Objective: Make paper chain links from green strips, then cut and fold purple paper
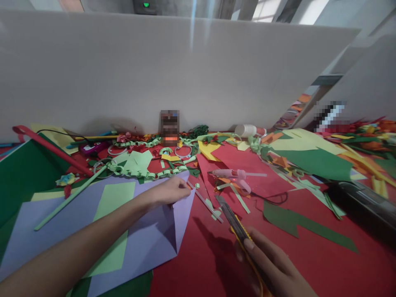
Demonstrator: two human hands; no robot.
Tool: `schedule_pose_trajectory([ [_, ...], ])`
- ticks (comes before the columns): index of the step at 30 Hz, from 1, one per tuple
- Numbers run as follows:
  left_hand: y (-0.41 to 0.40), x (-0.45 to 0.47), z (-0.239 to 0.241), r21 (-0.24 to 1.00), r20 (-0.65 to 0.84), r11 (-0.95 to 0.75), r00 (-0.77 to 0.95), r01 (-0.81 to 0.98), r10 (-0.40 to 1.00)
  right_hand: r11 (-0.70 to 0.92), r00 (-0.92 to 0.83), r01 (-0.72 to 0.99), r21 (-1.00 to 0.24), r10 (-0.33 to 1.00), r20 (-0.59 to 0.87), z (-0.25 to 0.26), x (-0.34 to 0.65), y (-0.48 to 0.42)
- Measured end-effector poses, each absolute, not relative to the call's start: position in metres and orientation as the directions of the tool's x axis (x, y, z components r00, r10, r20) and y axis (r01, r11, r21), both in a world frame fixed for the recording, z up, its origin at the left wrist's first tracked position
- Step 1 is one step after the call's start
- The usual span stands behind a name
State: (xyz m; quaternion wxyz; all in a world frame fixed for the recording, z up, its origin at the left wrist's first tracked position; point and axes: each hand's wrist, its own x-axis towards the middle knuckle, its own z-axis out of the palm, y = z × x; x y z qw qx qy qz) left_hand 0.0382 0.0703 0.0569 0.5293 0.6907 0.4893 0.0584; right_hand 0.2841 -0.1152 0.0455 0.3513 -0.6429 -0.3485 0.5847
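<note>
My left hand (172,190) is closed at the raised right edge of a large purple paper sheet (148,231), pinching it near a fold. A light green paper strip (105,231) lies across that sheet, partly under my forearm. In my right hand (272,255) is a yellow utility knife (235,225), its tip pointing up and to the left above the red tabletop. Just beyond the knife rests a pink glue gun (230,173) with its cord trailing right. Between the hands lies a thin clear glue stick (206,201).
A dark green paper piece (309,227) lies on the red surface (324,268). At right is a black cylindrical object (365,210). Light green paper chains (151,175), a red rolled strip (58,152) and a white cup (246,130) lie before an upright white panel (185,70).
</note>
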Motion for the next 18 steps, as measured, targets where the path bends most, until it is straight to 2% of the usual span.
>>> schedule_pose_trajectory([
  [2,0.065,0.036,0.059,0.825,-0.422,0.078,0.517,0.56,0.745,-0.529,0.083,-0.018,-0.848,0.845,-0.529,0.041,0.274,-0.119],
  [7,0.051,0.025,0.063,0.891,-0.38,0.145,0.535,0.429,0.755,-0.526,0.009,-0.277,-0.804,0.835,-0.55,0.028,0.226,-0.114],
  [10,0.042,0.022,0.066,0.919,-0.342,0.165,0.515,0.359,0.786,-0.47,0.024,-0.288,-0.834,0.867,-0.497,0.023,0.197,-0.094],
  [14,0.02,0.016,0.068,0.95,-0.246,0.11,0.48,0.293,0.842,-0.46,0.017,-0.17,-0.871,0.883,-0.469,0.019,0.179,-0.07],
  [16,-0.002,0.009,0.06,0.941,-0.145,-0.001,0.407,0.339,0.902,-0.46,0.031,-0.136,-0.877,0.883,-0.468,0.016,0.178,-0.066],
  [18,-0.032,0.0,0.042,0.862,-0.06,-0.081,0.258,0.501,0.964,-0.456,0.047,-0.149,-0.878,0.883,-0.467,0.014,0.183,-0.065],
])
